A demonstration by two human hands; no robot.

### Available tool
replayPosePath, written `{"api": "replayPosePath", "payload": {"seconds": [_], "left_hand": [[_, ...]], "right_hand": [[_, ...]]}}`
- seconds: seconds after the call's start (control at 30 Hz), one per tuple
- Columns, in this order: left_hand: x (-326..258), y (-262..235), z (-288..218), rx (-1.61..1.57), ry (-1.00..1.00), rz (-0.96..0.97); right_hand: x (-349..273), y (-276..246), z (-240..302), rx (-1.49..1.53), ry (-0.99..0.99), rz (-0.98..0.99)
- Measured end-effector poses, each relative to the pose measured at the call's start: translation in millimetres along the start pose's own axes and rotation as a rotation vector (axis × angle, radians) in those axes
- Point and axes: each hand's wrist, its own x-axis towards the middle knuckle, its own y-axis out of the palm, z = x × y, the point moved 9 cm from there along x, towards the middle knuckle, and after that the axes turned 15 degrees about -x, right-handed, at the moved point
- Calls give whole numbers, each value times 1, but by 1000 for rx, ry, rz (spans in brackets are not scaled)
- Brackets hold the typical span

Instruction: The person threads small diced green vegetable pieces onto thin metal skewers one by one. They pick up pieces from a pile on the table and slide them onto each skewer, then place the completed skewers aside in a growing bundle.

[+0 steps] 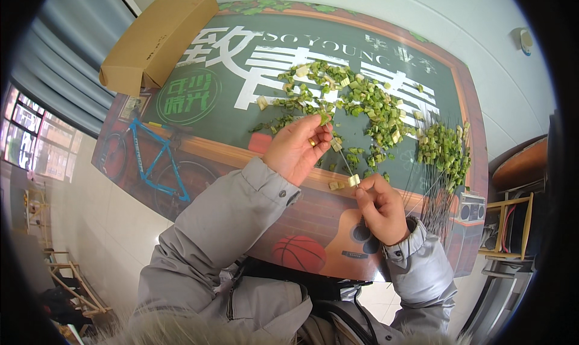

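My left hand (pixel 300 147) has thumb and fingers closed on a small green leafy piece (pixel 325 118). My right hand (pixel 382 208) pinches the lower end of a thin dark wire-like stem (pixel 344 160), which slants up toward the left fingers. A pale cream-green piece (pixel 354 180) sits on the stem just above the right fingertips, and another pale piece (pixel 336 144) is near its upper end. Beyond both hands, many loose green and cream pieces (pixel 369 98) lie scattered on the table. Whether the left fingers touch the stem is hard to make out.
A bundle of dark thin stems with green tips (pixel 443 149) lies at the table's right side. An open brown cardboard box (pixel 158 40) stands at the far left corner. The printed table (pixel 232 125) has a wall behind it and a chair (pixel 512 224) to its right.
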Motion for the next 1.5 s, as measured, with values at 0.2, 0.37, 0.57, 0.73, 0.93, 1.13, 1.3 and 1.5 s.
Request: {"api": "replayPosePath", "payload": {"seconds": [0.2, 0.37, 0.57, 0.73, 0.93, 1.13, 1.3, 1.5], "left_hand": [[-3, 4, -5, 319, 94, 34], [-7, 10, 4, 457, 40, 77], [-9, 12, 18, 538, -45, 146], [-12, 12, 33, 591, -143, 212], [-16, 22, 42, 684, -149, 357], [-11, 16, 32, 684, -89, 225], [-14, 25, 31, 583, -66, 272], [-17, 21, 42, 662, -158, 306]], "right_hand": [[0, -2, 1, -3, -6, -28], [0, -5, 3, 0, 4, -44], [1, -6, 2, -11, -1, -70], [1, -8, -1, 19, 43, -105], [2, -8, -5, 31, 47, -105], [2, -12, -7, -26, 47, -131], [3, -11, 1, 10, -9, -122], [-1, -9, 3, 7, -23, -103]]}}
